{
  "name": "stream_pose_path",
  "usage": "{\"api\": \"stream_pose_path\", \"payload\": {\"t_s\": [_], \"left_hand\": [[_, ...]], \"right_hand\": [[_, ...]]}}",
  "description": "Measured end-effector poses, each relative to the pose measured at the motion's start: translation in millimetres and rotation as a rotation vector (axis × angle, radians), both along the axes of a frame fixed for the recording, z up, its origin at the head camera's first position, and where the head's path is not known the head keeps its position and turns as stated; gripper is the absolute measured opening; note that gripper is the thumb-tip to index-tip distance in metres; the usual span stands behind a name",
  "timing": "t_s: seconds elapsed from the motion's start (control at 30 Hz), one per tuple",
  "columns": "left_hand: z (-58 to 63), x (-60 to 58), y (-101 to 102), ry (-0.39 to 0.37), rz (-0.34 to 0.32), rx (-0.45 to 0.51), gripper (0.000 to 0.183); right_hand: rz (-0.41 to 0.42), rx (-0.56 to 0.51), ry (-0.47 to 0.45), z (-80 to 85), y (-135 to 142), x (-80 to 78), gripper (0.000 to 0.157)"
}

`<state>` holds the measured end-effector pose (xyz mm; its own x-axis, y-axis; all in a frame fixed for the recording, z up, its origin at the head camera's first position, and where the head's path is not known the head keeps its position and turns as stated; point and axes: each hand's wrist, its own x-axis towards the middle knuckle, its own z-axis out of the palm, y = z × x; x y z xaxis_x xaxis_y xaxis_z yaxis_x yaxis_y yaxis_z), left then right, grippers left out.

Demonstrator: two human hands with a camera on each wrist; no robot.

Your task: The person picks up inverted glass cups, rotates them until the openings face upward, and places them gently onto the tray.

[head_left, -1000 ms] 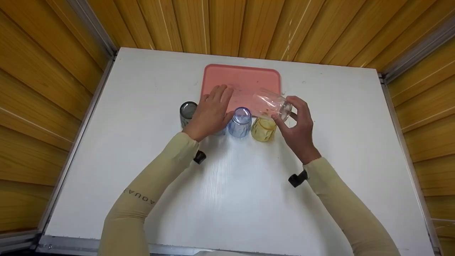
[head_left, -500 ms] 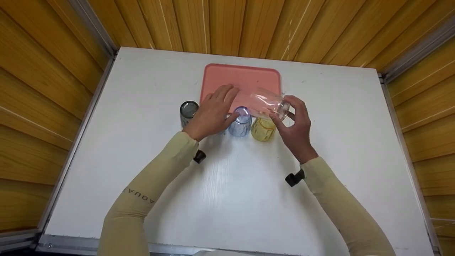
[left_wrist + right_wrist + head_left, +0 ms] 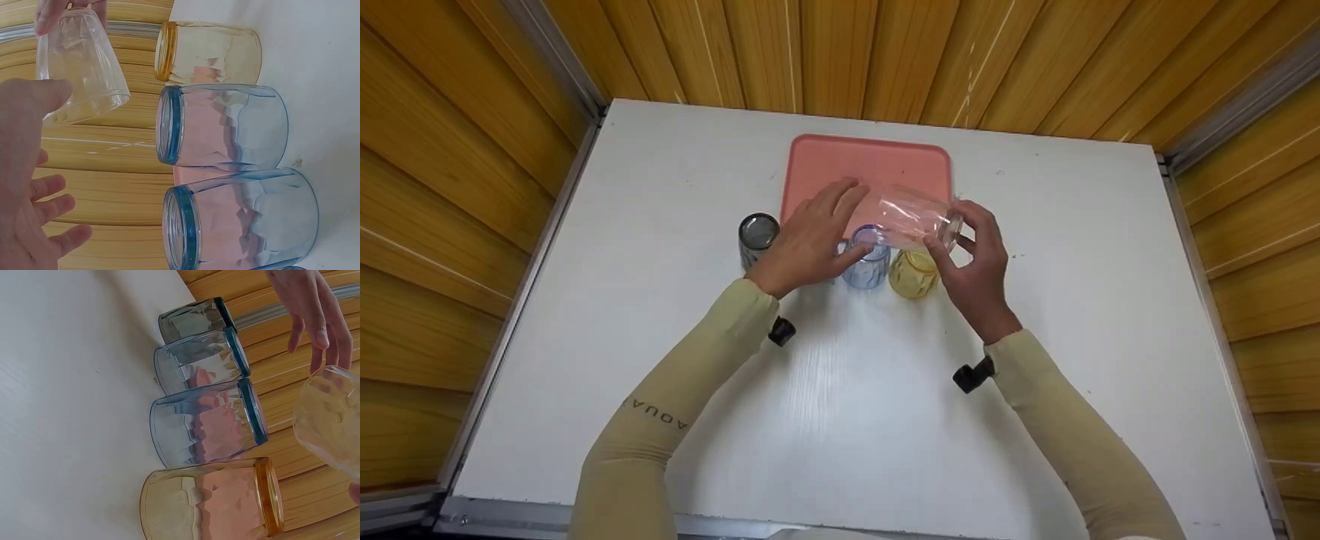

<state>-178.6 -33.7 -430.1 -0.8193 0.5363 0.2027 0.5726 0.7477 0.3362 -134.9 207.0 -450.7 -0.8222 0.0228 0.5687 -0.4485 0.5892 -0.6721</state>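
Observation:
My right hand grips a clear drinking glass by its base end. The glass is held tilted in the air above the row, its mouth toward my left hand. That left hand hovers over the row with fingers stretched and holds nothing. In the left wrist view its thumb overlaps the clear glass; contact cannot be told. Below stand upside-down glasses: a dark grey one, a pale blue one mostly hidden by the left hand in the head view, a blue one and a yellow one.
A pink tray lies behind the row of glasses on the white table. Wood-patterned panels with metal framing enclose the table at the back and both sides.
The right hand has moved left a little with the clear glass, bringing it closer to the left hand. The left hand has shifted slightly right. The standing glasses stay in place.

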Motion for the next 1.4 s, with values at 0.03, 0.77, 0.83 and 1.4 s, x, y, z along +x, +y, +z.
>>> {"api": "stream_pose_path", "payload": {"t_s": [0.03, 0.77, 0.83, 1.4], "left_hand": [[0.1, 0.1, 0, 0.001, 0.0, -0.005, 0.079], [-1.1, 0.8, 3, 0.041, -0.056, 0.033, 0.09], [-1.5, 0.2, 3, 0.052, -0.061, 0.036, 0.09], [-2.0, 1.3, 5, 0.015, -0.068, 0.071, 0.091]], "right_hand": [[0.004, -0.002, 0.0, 3.0, -2, 1.7, 0.052], [0.052, -0.088, -0.06, 17.4, -13, 10.0, 0.042], [0.054, -0.099, -0.073, 13.0, -11, 8.0, 0.042], [0.104, -0.136, -0.144, -7.0, 0, -2.2, 0.04]]}}
